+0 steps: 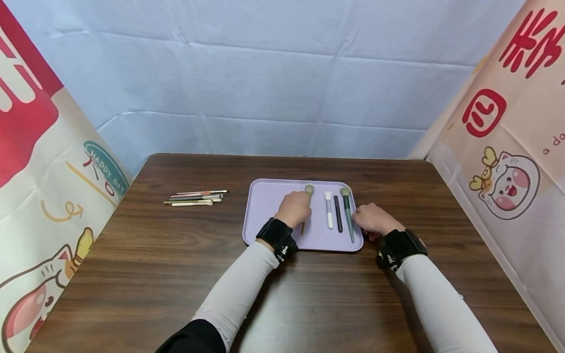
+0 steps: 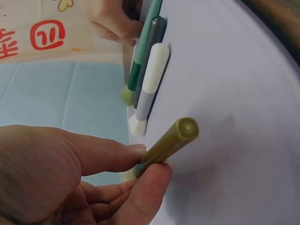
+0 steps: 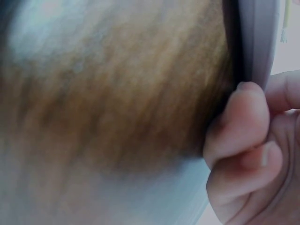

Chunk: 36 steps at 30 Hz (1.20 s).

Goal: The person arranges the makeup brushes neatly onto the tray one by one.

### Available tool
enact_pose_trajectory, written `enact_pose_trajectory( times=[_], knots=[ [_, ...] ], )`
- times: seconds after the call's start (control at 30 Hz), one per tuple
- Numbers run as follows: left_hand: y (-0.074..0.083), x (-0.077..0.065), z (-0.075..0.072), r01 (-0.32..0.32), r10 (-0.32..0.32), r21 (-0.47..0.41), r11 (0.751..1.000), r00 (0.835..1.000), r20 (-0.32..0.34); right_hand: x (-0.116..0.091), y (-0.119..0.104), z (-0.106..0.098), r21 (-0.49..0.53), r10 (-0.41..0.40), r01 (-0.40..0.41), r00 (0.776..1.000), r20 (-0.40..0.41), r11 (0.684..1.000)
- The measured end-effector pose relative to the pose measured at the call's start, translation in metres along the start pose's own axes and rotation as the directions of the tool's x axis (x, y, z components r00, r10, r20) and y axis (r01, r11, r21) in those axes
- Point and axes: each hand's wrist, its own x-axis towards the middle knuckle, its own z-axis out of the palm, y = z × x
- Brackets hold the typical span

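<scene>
Over the lilac, round-cornered rectangular tray [image 1: 269, 196]: the person's left hand [image 1: 292, 211], near the tray's middle.
Olive-handled makeup brush [image 2: 173, 140]: in the left hand, its bristle head beyond the knuckles toward the tray's far side, its blunt handle end on the person's side, tilted.
Left grip: thumb and fingertip pinching the slim handle from opposite sides.
Right hand [image 1: 374, 220]: at the tray's right edge, fingers curled, pinching the rim.
Right of the held brush, side by side on the tray: a short white-bristled brush with a pale handle [image 1: 329, 213], a slim black stick [image 1: 338, 214], a long green-handled brush [image 1: 347, 215].
Brown wood-grained counter [image 1: 176, 255]: beneath the tray, with a bundle of slender sticks [image 1: 196, 197] left of it.
</scene>
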Motion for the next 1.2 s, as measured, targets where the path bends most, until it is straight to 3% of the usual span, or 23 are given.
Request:
enact_pose_trajectory(
  times=[0.7, 1.2],
  knots=[
    [0.019, 0.008, 0.014, 0.017, -0.017, -0.004, 1.000, 1.000, -0.026, 0.001, 0.003, 0.000, 0.025, 0.012, -0.012, 1.000, 0.003, 1.000],
    [0.024, 0.009, 0.019, 0.033, -0.034, -0.016, 0.999, 0.998, -0.045, 0.001, 0.002, -0.001, 0.008, 0.003, -0.003, 1.000, -0.002, 1.000]
  ],
)
